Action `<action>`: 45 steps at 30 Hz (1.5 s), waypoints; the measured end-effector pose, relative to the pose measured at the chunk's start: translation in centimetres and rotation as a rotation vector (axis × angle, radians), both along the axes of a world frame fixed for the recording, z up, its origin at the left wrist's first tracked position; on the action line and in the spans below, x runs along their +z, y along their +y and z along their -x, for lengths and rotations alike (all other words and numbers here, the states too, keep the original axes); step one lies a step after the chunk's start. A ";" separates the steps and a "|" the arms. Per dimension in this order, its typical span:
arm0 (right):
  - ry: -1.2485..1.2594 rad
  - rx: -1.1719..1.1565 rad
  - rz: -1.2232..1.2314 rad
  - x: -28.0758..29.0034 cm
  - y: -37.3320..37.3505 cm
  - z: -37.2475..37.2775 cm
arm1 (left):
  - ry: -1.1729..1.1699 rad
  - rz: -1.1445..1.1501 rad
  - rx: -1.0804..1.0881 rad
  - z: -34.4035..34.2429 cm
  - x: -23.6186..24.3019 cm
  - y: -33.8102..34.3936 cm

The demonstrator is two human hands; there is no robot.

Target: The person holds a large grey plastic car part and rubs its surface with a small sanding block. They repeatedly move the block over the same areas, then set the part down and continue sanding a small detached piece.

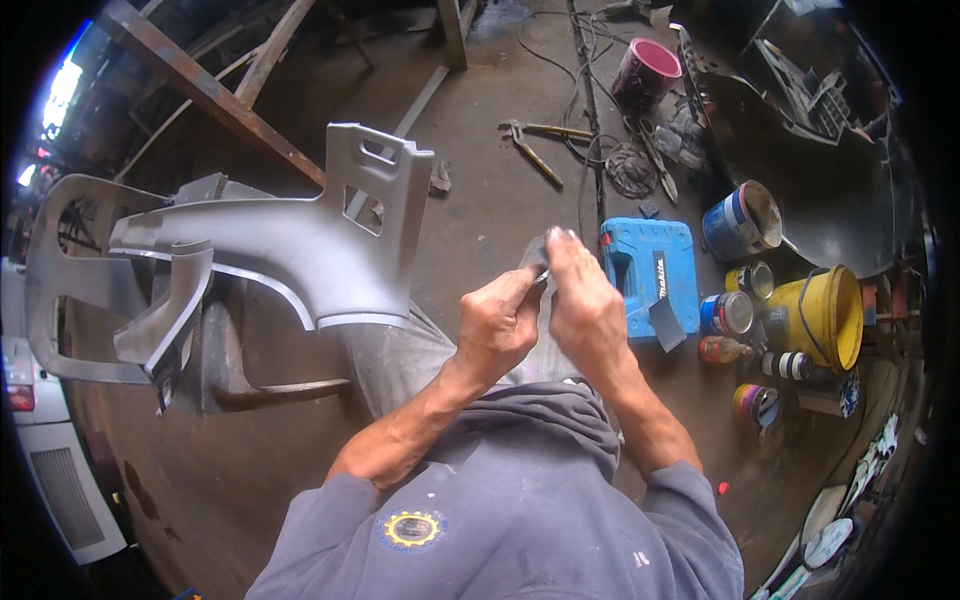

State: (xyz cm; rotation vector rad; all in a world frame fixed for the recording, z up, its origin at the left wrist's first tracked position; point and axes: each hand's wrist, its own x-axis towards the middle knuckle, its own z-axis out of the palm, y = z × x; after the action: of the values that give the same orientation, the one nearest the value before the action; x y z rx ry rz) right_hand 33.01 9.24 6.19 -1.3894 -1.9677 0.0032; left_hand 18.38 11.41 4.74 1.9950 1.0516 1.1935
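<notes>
My left hand (498,318) and my right hand (585,300) are close together in front of my body. Both have their fingers closed on a small, thin grey piece (538,256). It looks like a folded sheet, but the fingers cover much of it, so I cannot make out its kind. To the left, a silver-grey car fender (345,262) rests on a stand, its wheel arch facing me. Right of my hands lies a blue plastic tool case (680,262), with a dark grey sheet (667,326) over its near edge.
A yellow bucket (850,318), a blue paint can (728,228) and several smaller tins stand at the right. Farther off are a pink-rimmed bucket (655,58), pliers (535,160) and loose cables. A rusty beam (225,105) slants across the far left. A dark car panel (830,185) lies far right.
</notes>
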 end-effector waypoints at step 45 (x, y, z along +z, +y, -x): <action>-0.099 0.113 -0.008 2.3 -2.0 3.3 | -0.086 0.156 -0.087 1.5 -2.5 -0.8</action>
State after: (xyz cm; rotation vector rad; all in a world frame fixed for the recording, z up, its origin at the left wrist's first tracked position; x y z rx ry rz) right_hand 29.69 7.22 8.49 -1.2941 -2.1237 -0.0221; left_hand 16.91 10.63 2.29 1.8348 0.9738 1.1065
